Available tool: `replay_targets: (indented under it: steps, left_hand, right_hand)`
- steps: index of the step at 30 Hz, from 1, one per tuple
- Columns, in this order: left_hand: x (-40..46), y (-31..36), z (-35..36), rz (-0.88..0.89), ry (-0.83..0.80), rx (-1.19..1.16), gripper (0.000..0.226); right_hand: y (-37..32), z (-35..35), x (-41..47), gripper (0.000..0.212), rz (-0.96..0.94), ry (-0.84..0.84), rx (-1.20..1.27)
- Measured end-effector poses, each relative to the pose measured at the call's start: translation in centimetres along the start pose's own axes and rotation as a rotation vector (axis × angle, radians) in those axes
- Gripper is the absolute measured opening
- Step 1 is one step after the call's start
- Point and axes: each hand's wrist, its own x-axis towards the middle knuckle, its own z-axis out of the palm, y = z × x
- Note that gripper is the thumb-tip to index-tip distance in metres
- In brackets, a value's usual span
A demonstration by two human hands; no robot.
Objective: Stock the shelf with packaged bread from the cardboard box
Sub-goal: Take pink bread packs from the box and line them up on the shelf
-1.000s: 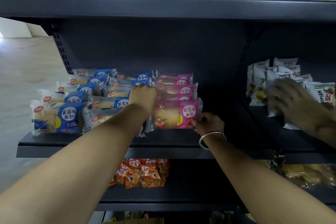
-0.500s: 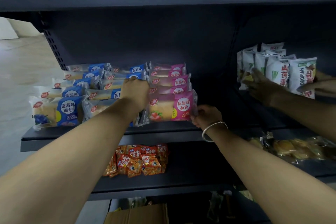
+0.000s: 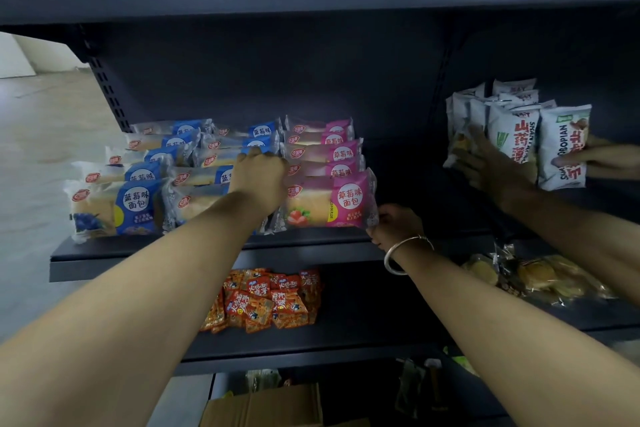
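Little is changing over the last second: both hands are staying on the bread rows at mid-frame, and only the view is shifting slightly. The left hand (image 3: 258, 177) is still resting between the blue packs (image 3: 117, 206) and the pink packs (image 3: 329, 199), fingers curled over the packs behind; whether they clamp anything I cannot tell. The right hand (image 3: 394, 224) is pinching the front pink pack's lower right corner, squaring it on the shelf (image 3: 156, 248). The cardboard box (image 3: 263, 407) is waiting at bottom centre. This looks like tidying, not new stock.
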Motion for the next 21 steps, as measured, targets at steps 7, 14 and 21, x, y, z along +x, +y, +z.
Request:
replay_targets:
  steps: [7,14,21]
  left_hand:
    - [-0.6,0.0,-0.3,0.012,0.021,-0.019,0.045]
    - [-1.0,0.0,-0.4,0.028,0.003,-0.015,0.046]
    - [-1.5,0.0,-0.4,0.036,-0.014,-0.026,0.043]
  right_hand:
    - [0.2,-0.7,-0.2,0.019,-0.001,-0.013,-0.050]
    - [0.1,-0.7,-0.3,0.019,0.000,-0.009,-0.061]
    - [-0.1,-0.8,-0.3,0.018,0.050,-0.006,-0.100]
